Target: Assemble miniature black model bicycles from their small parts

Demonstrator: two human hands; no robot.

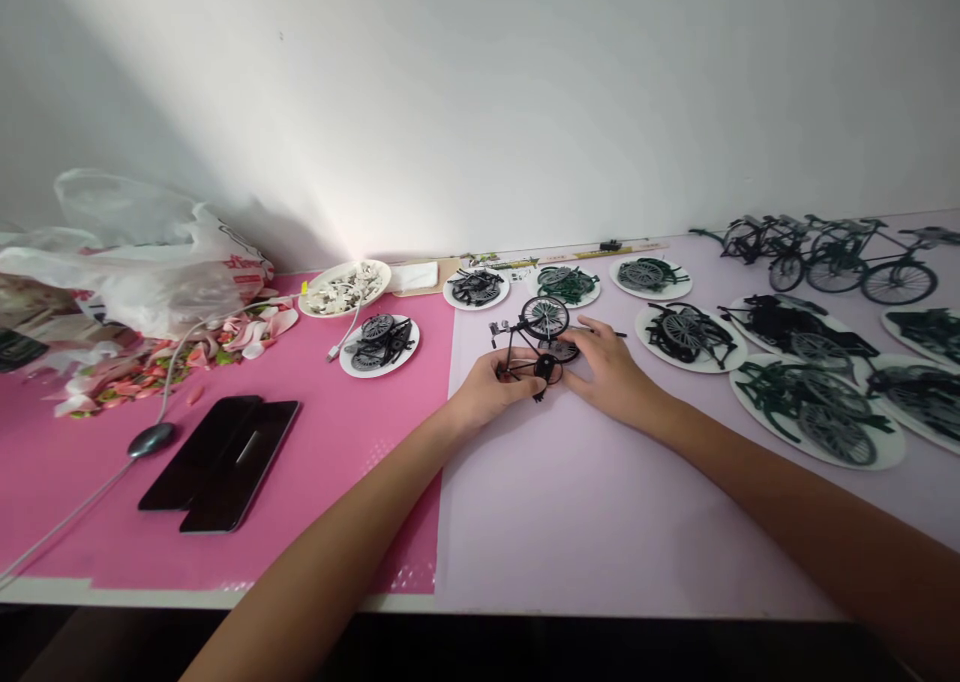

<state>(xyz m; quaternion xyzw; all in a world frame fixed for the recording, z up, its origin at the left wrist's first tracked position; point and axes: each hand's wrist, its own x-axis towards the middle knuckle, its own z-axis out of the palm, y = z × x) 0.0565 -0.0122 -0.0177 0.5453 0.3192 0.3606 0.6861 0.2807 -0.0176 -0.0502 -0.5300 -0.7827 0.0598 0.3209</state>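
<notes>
A small black model bicycle [546, 314] is held above the lilac part of the table, with one spoked wheel uppermost. My left hand [491, 387] closes round its frame, thumb near the crank. Against the other wheel, on the right side, my right hand [607, 372] has its fingers bent; they partly hide that wheel. A thin black rod [616, 335] shows by my right fingers; whether it belongs to the bicycle I cannot tell. Just behind stands a white plate [532, 287] with dark green bicycle parts.
Plates of bicycle parts [739, 362] spread across the right, with finished model bicycles [832, 262] behind. On the pink left side lie two dark phones [240, 467], a cable puck [151, 440], a bowl of white pieces [307, 307] and plastic bags [172, 272].
</notes>
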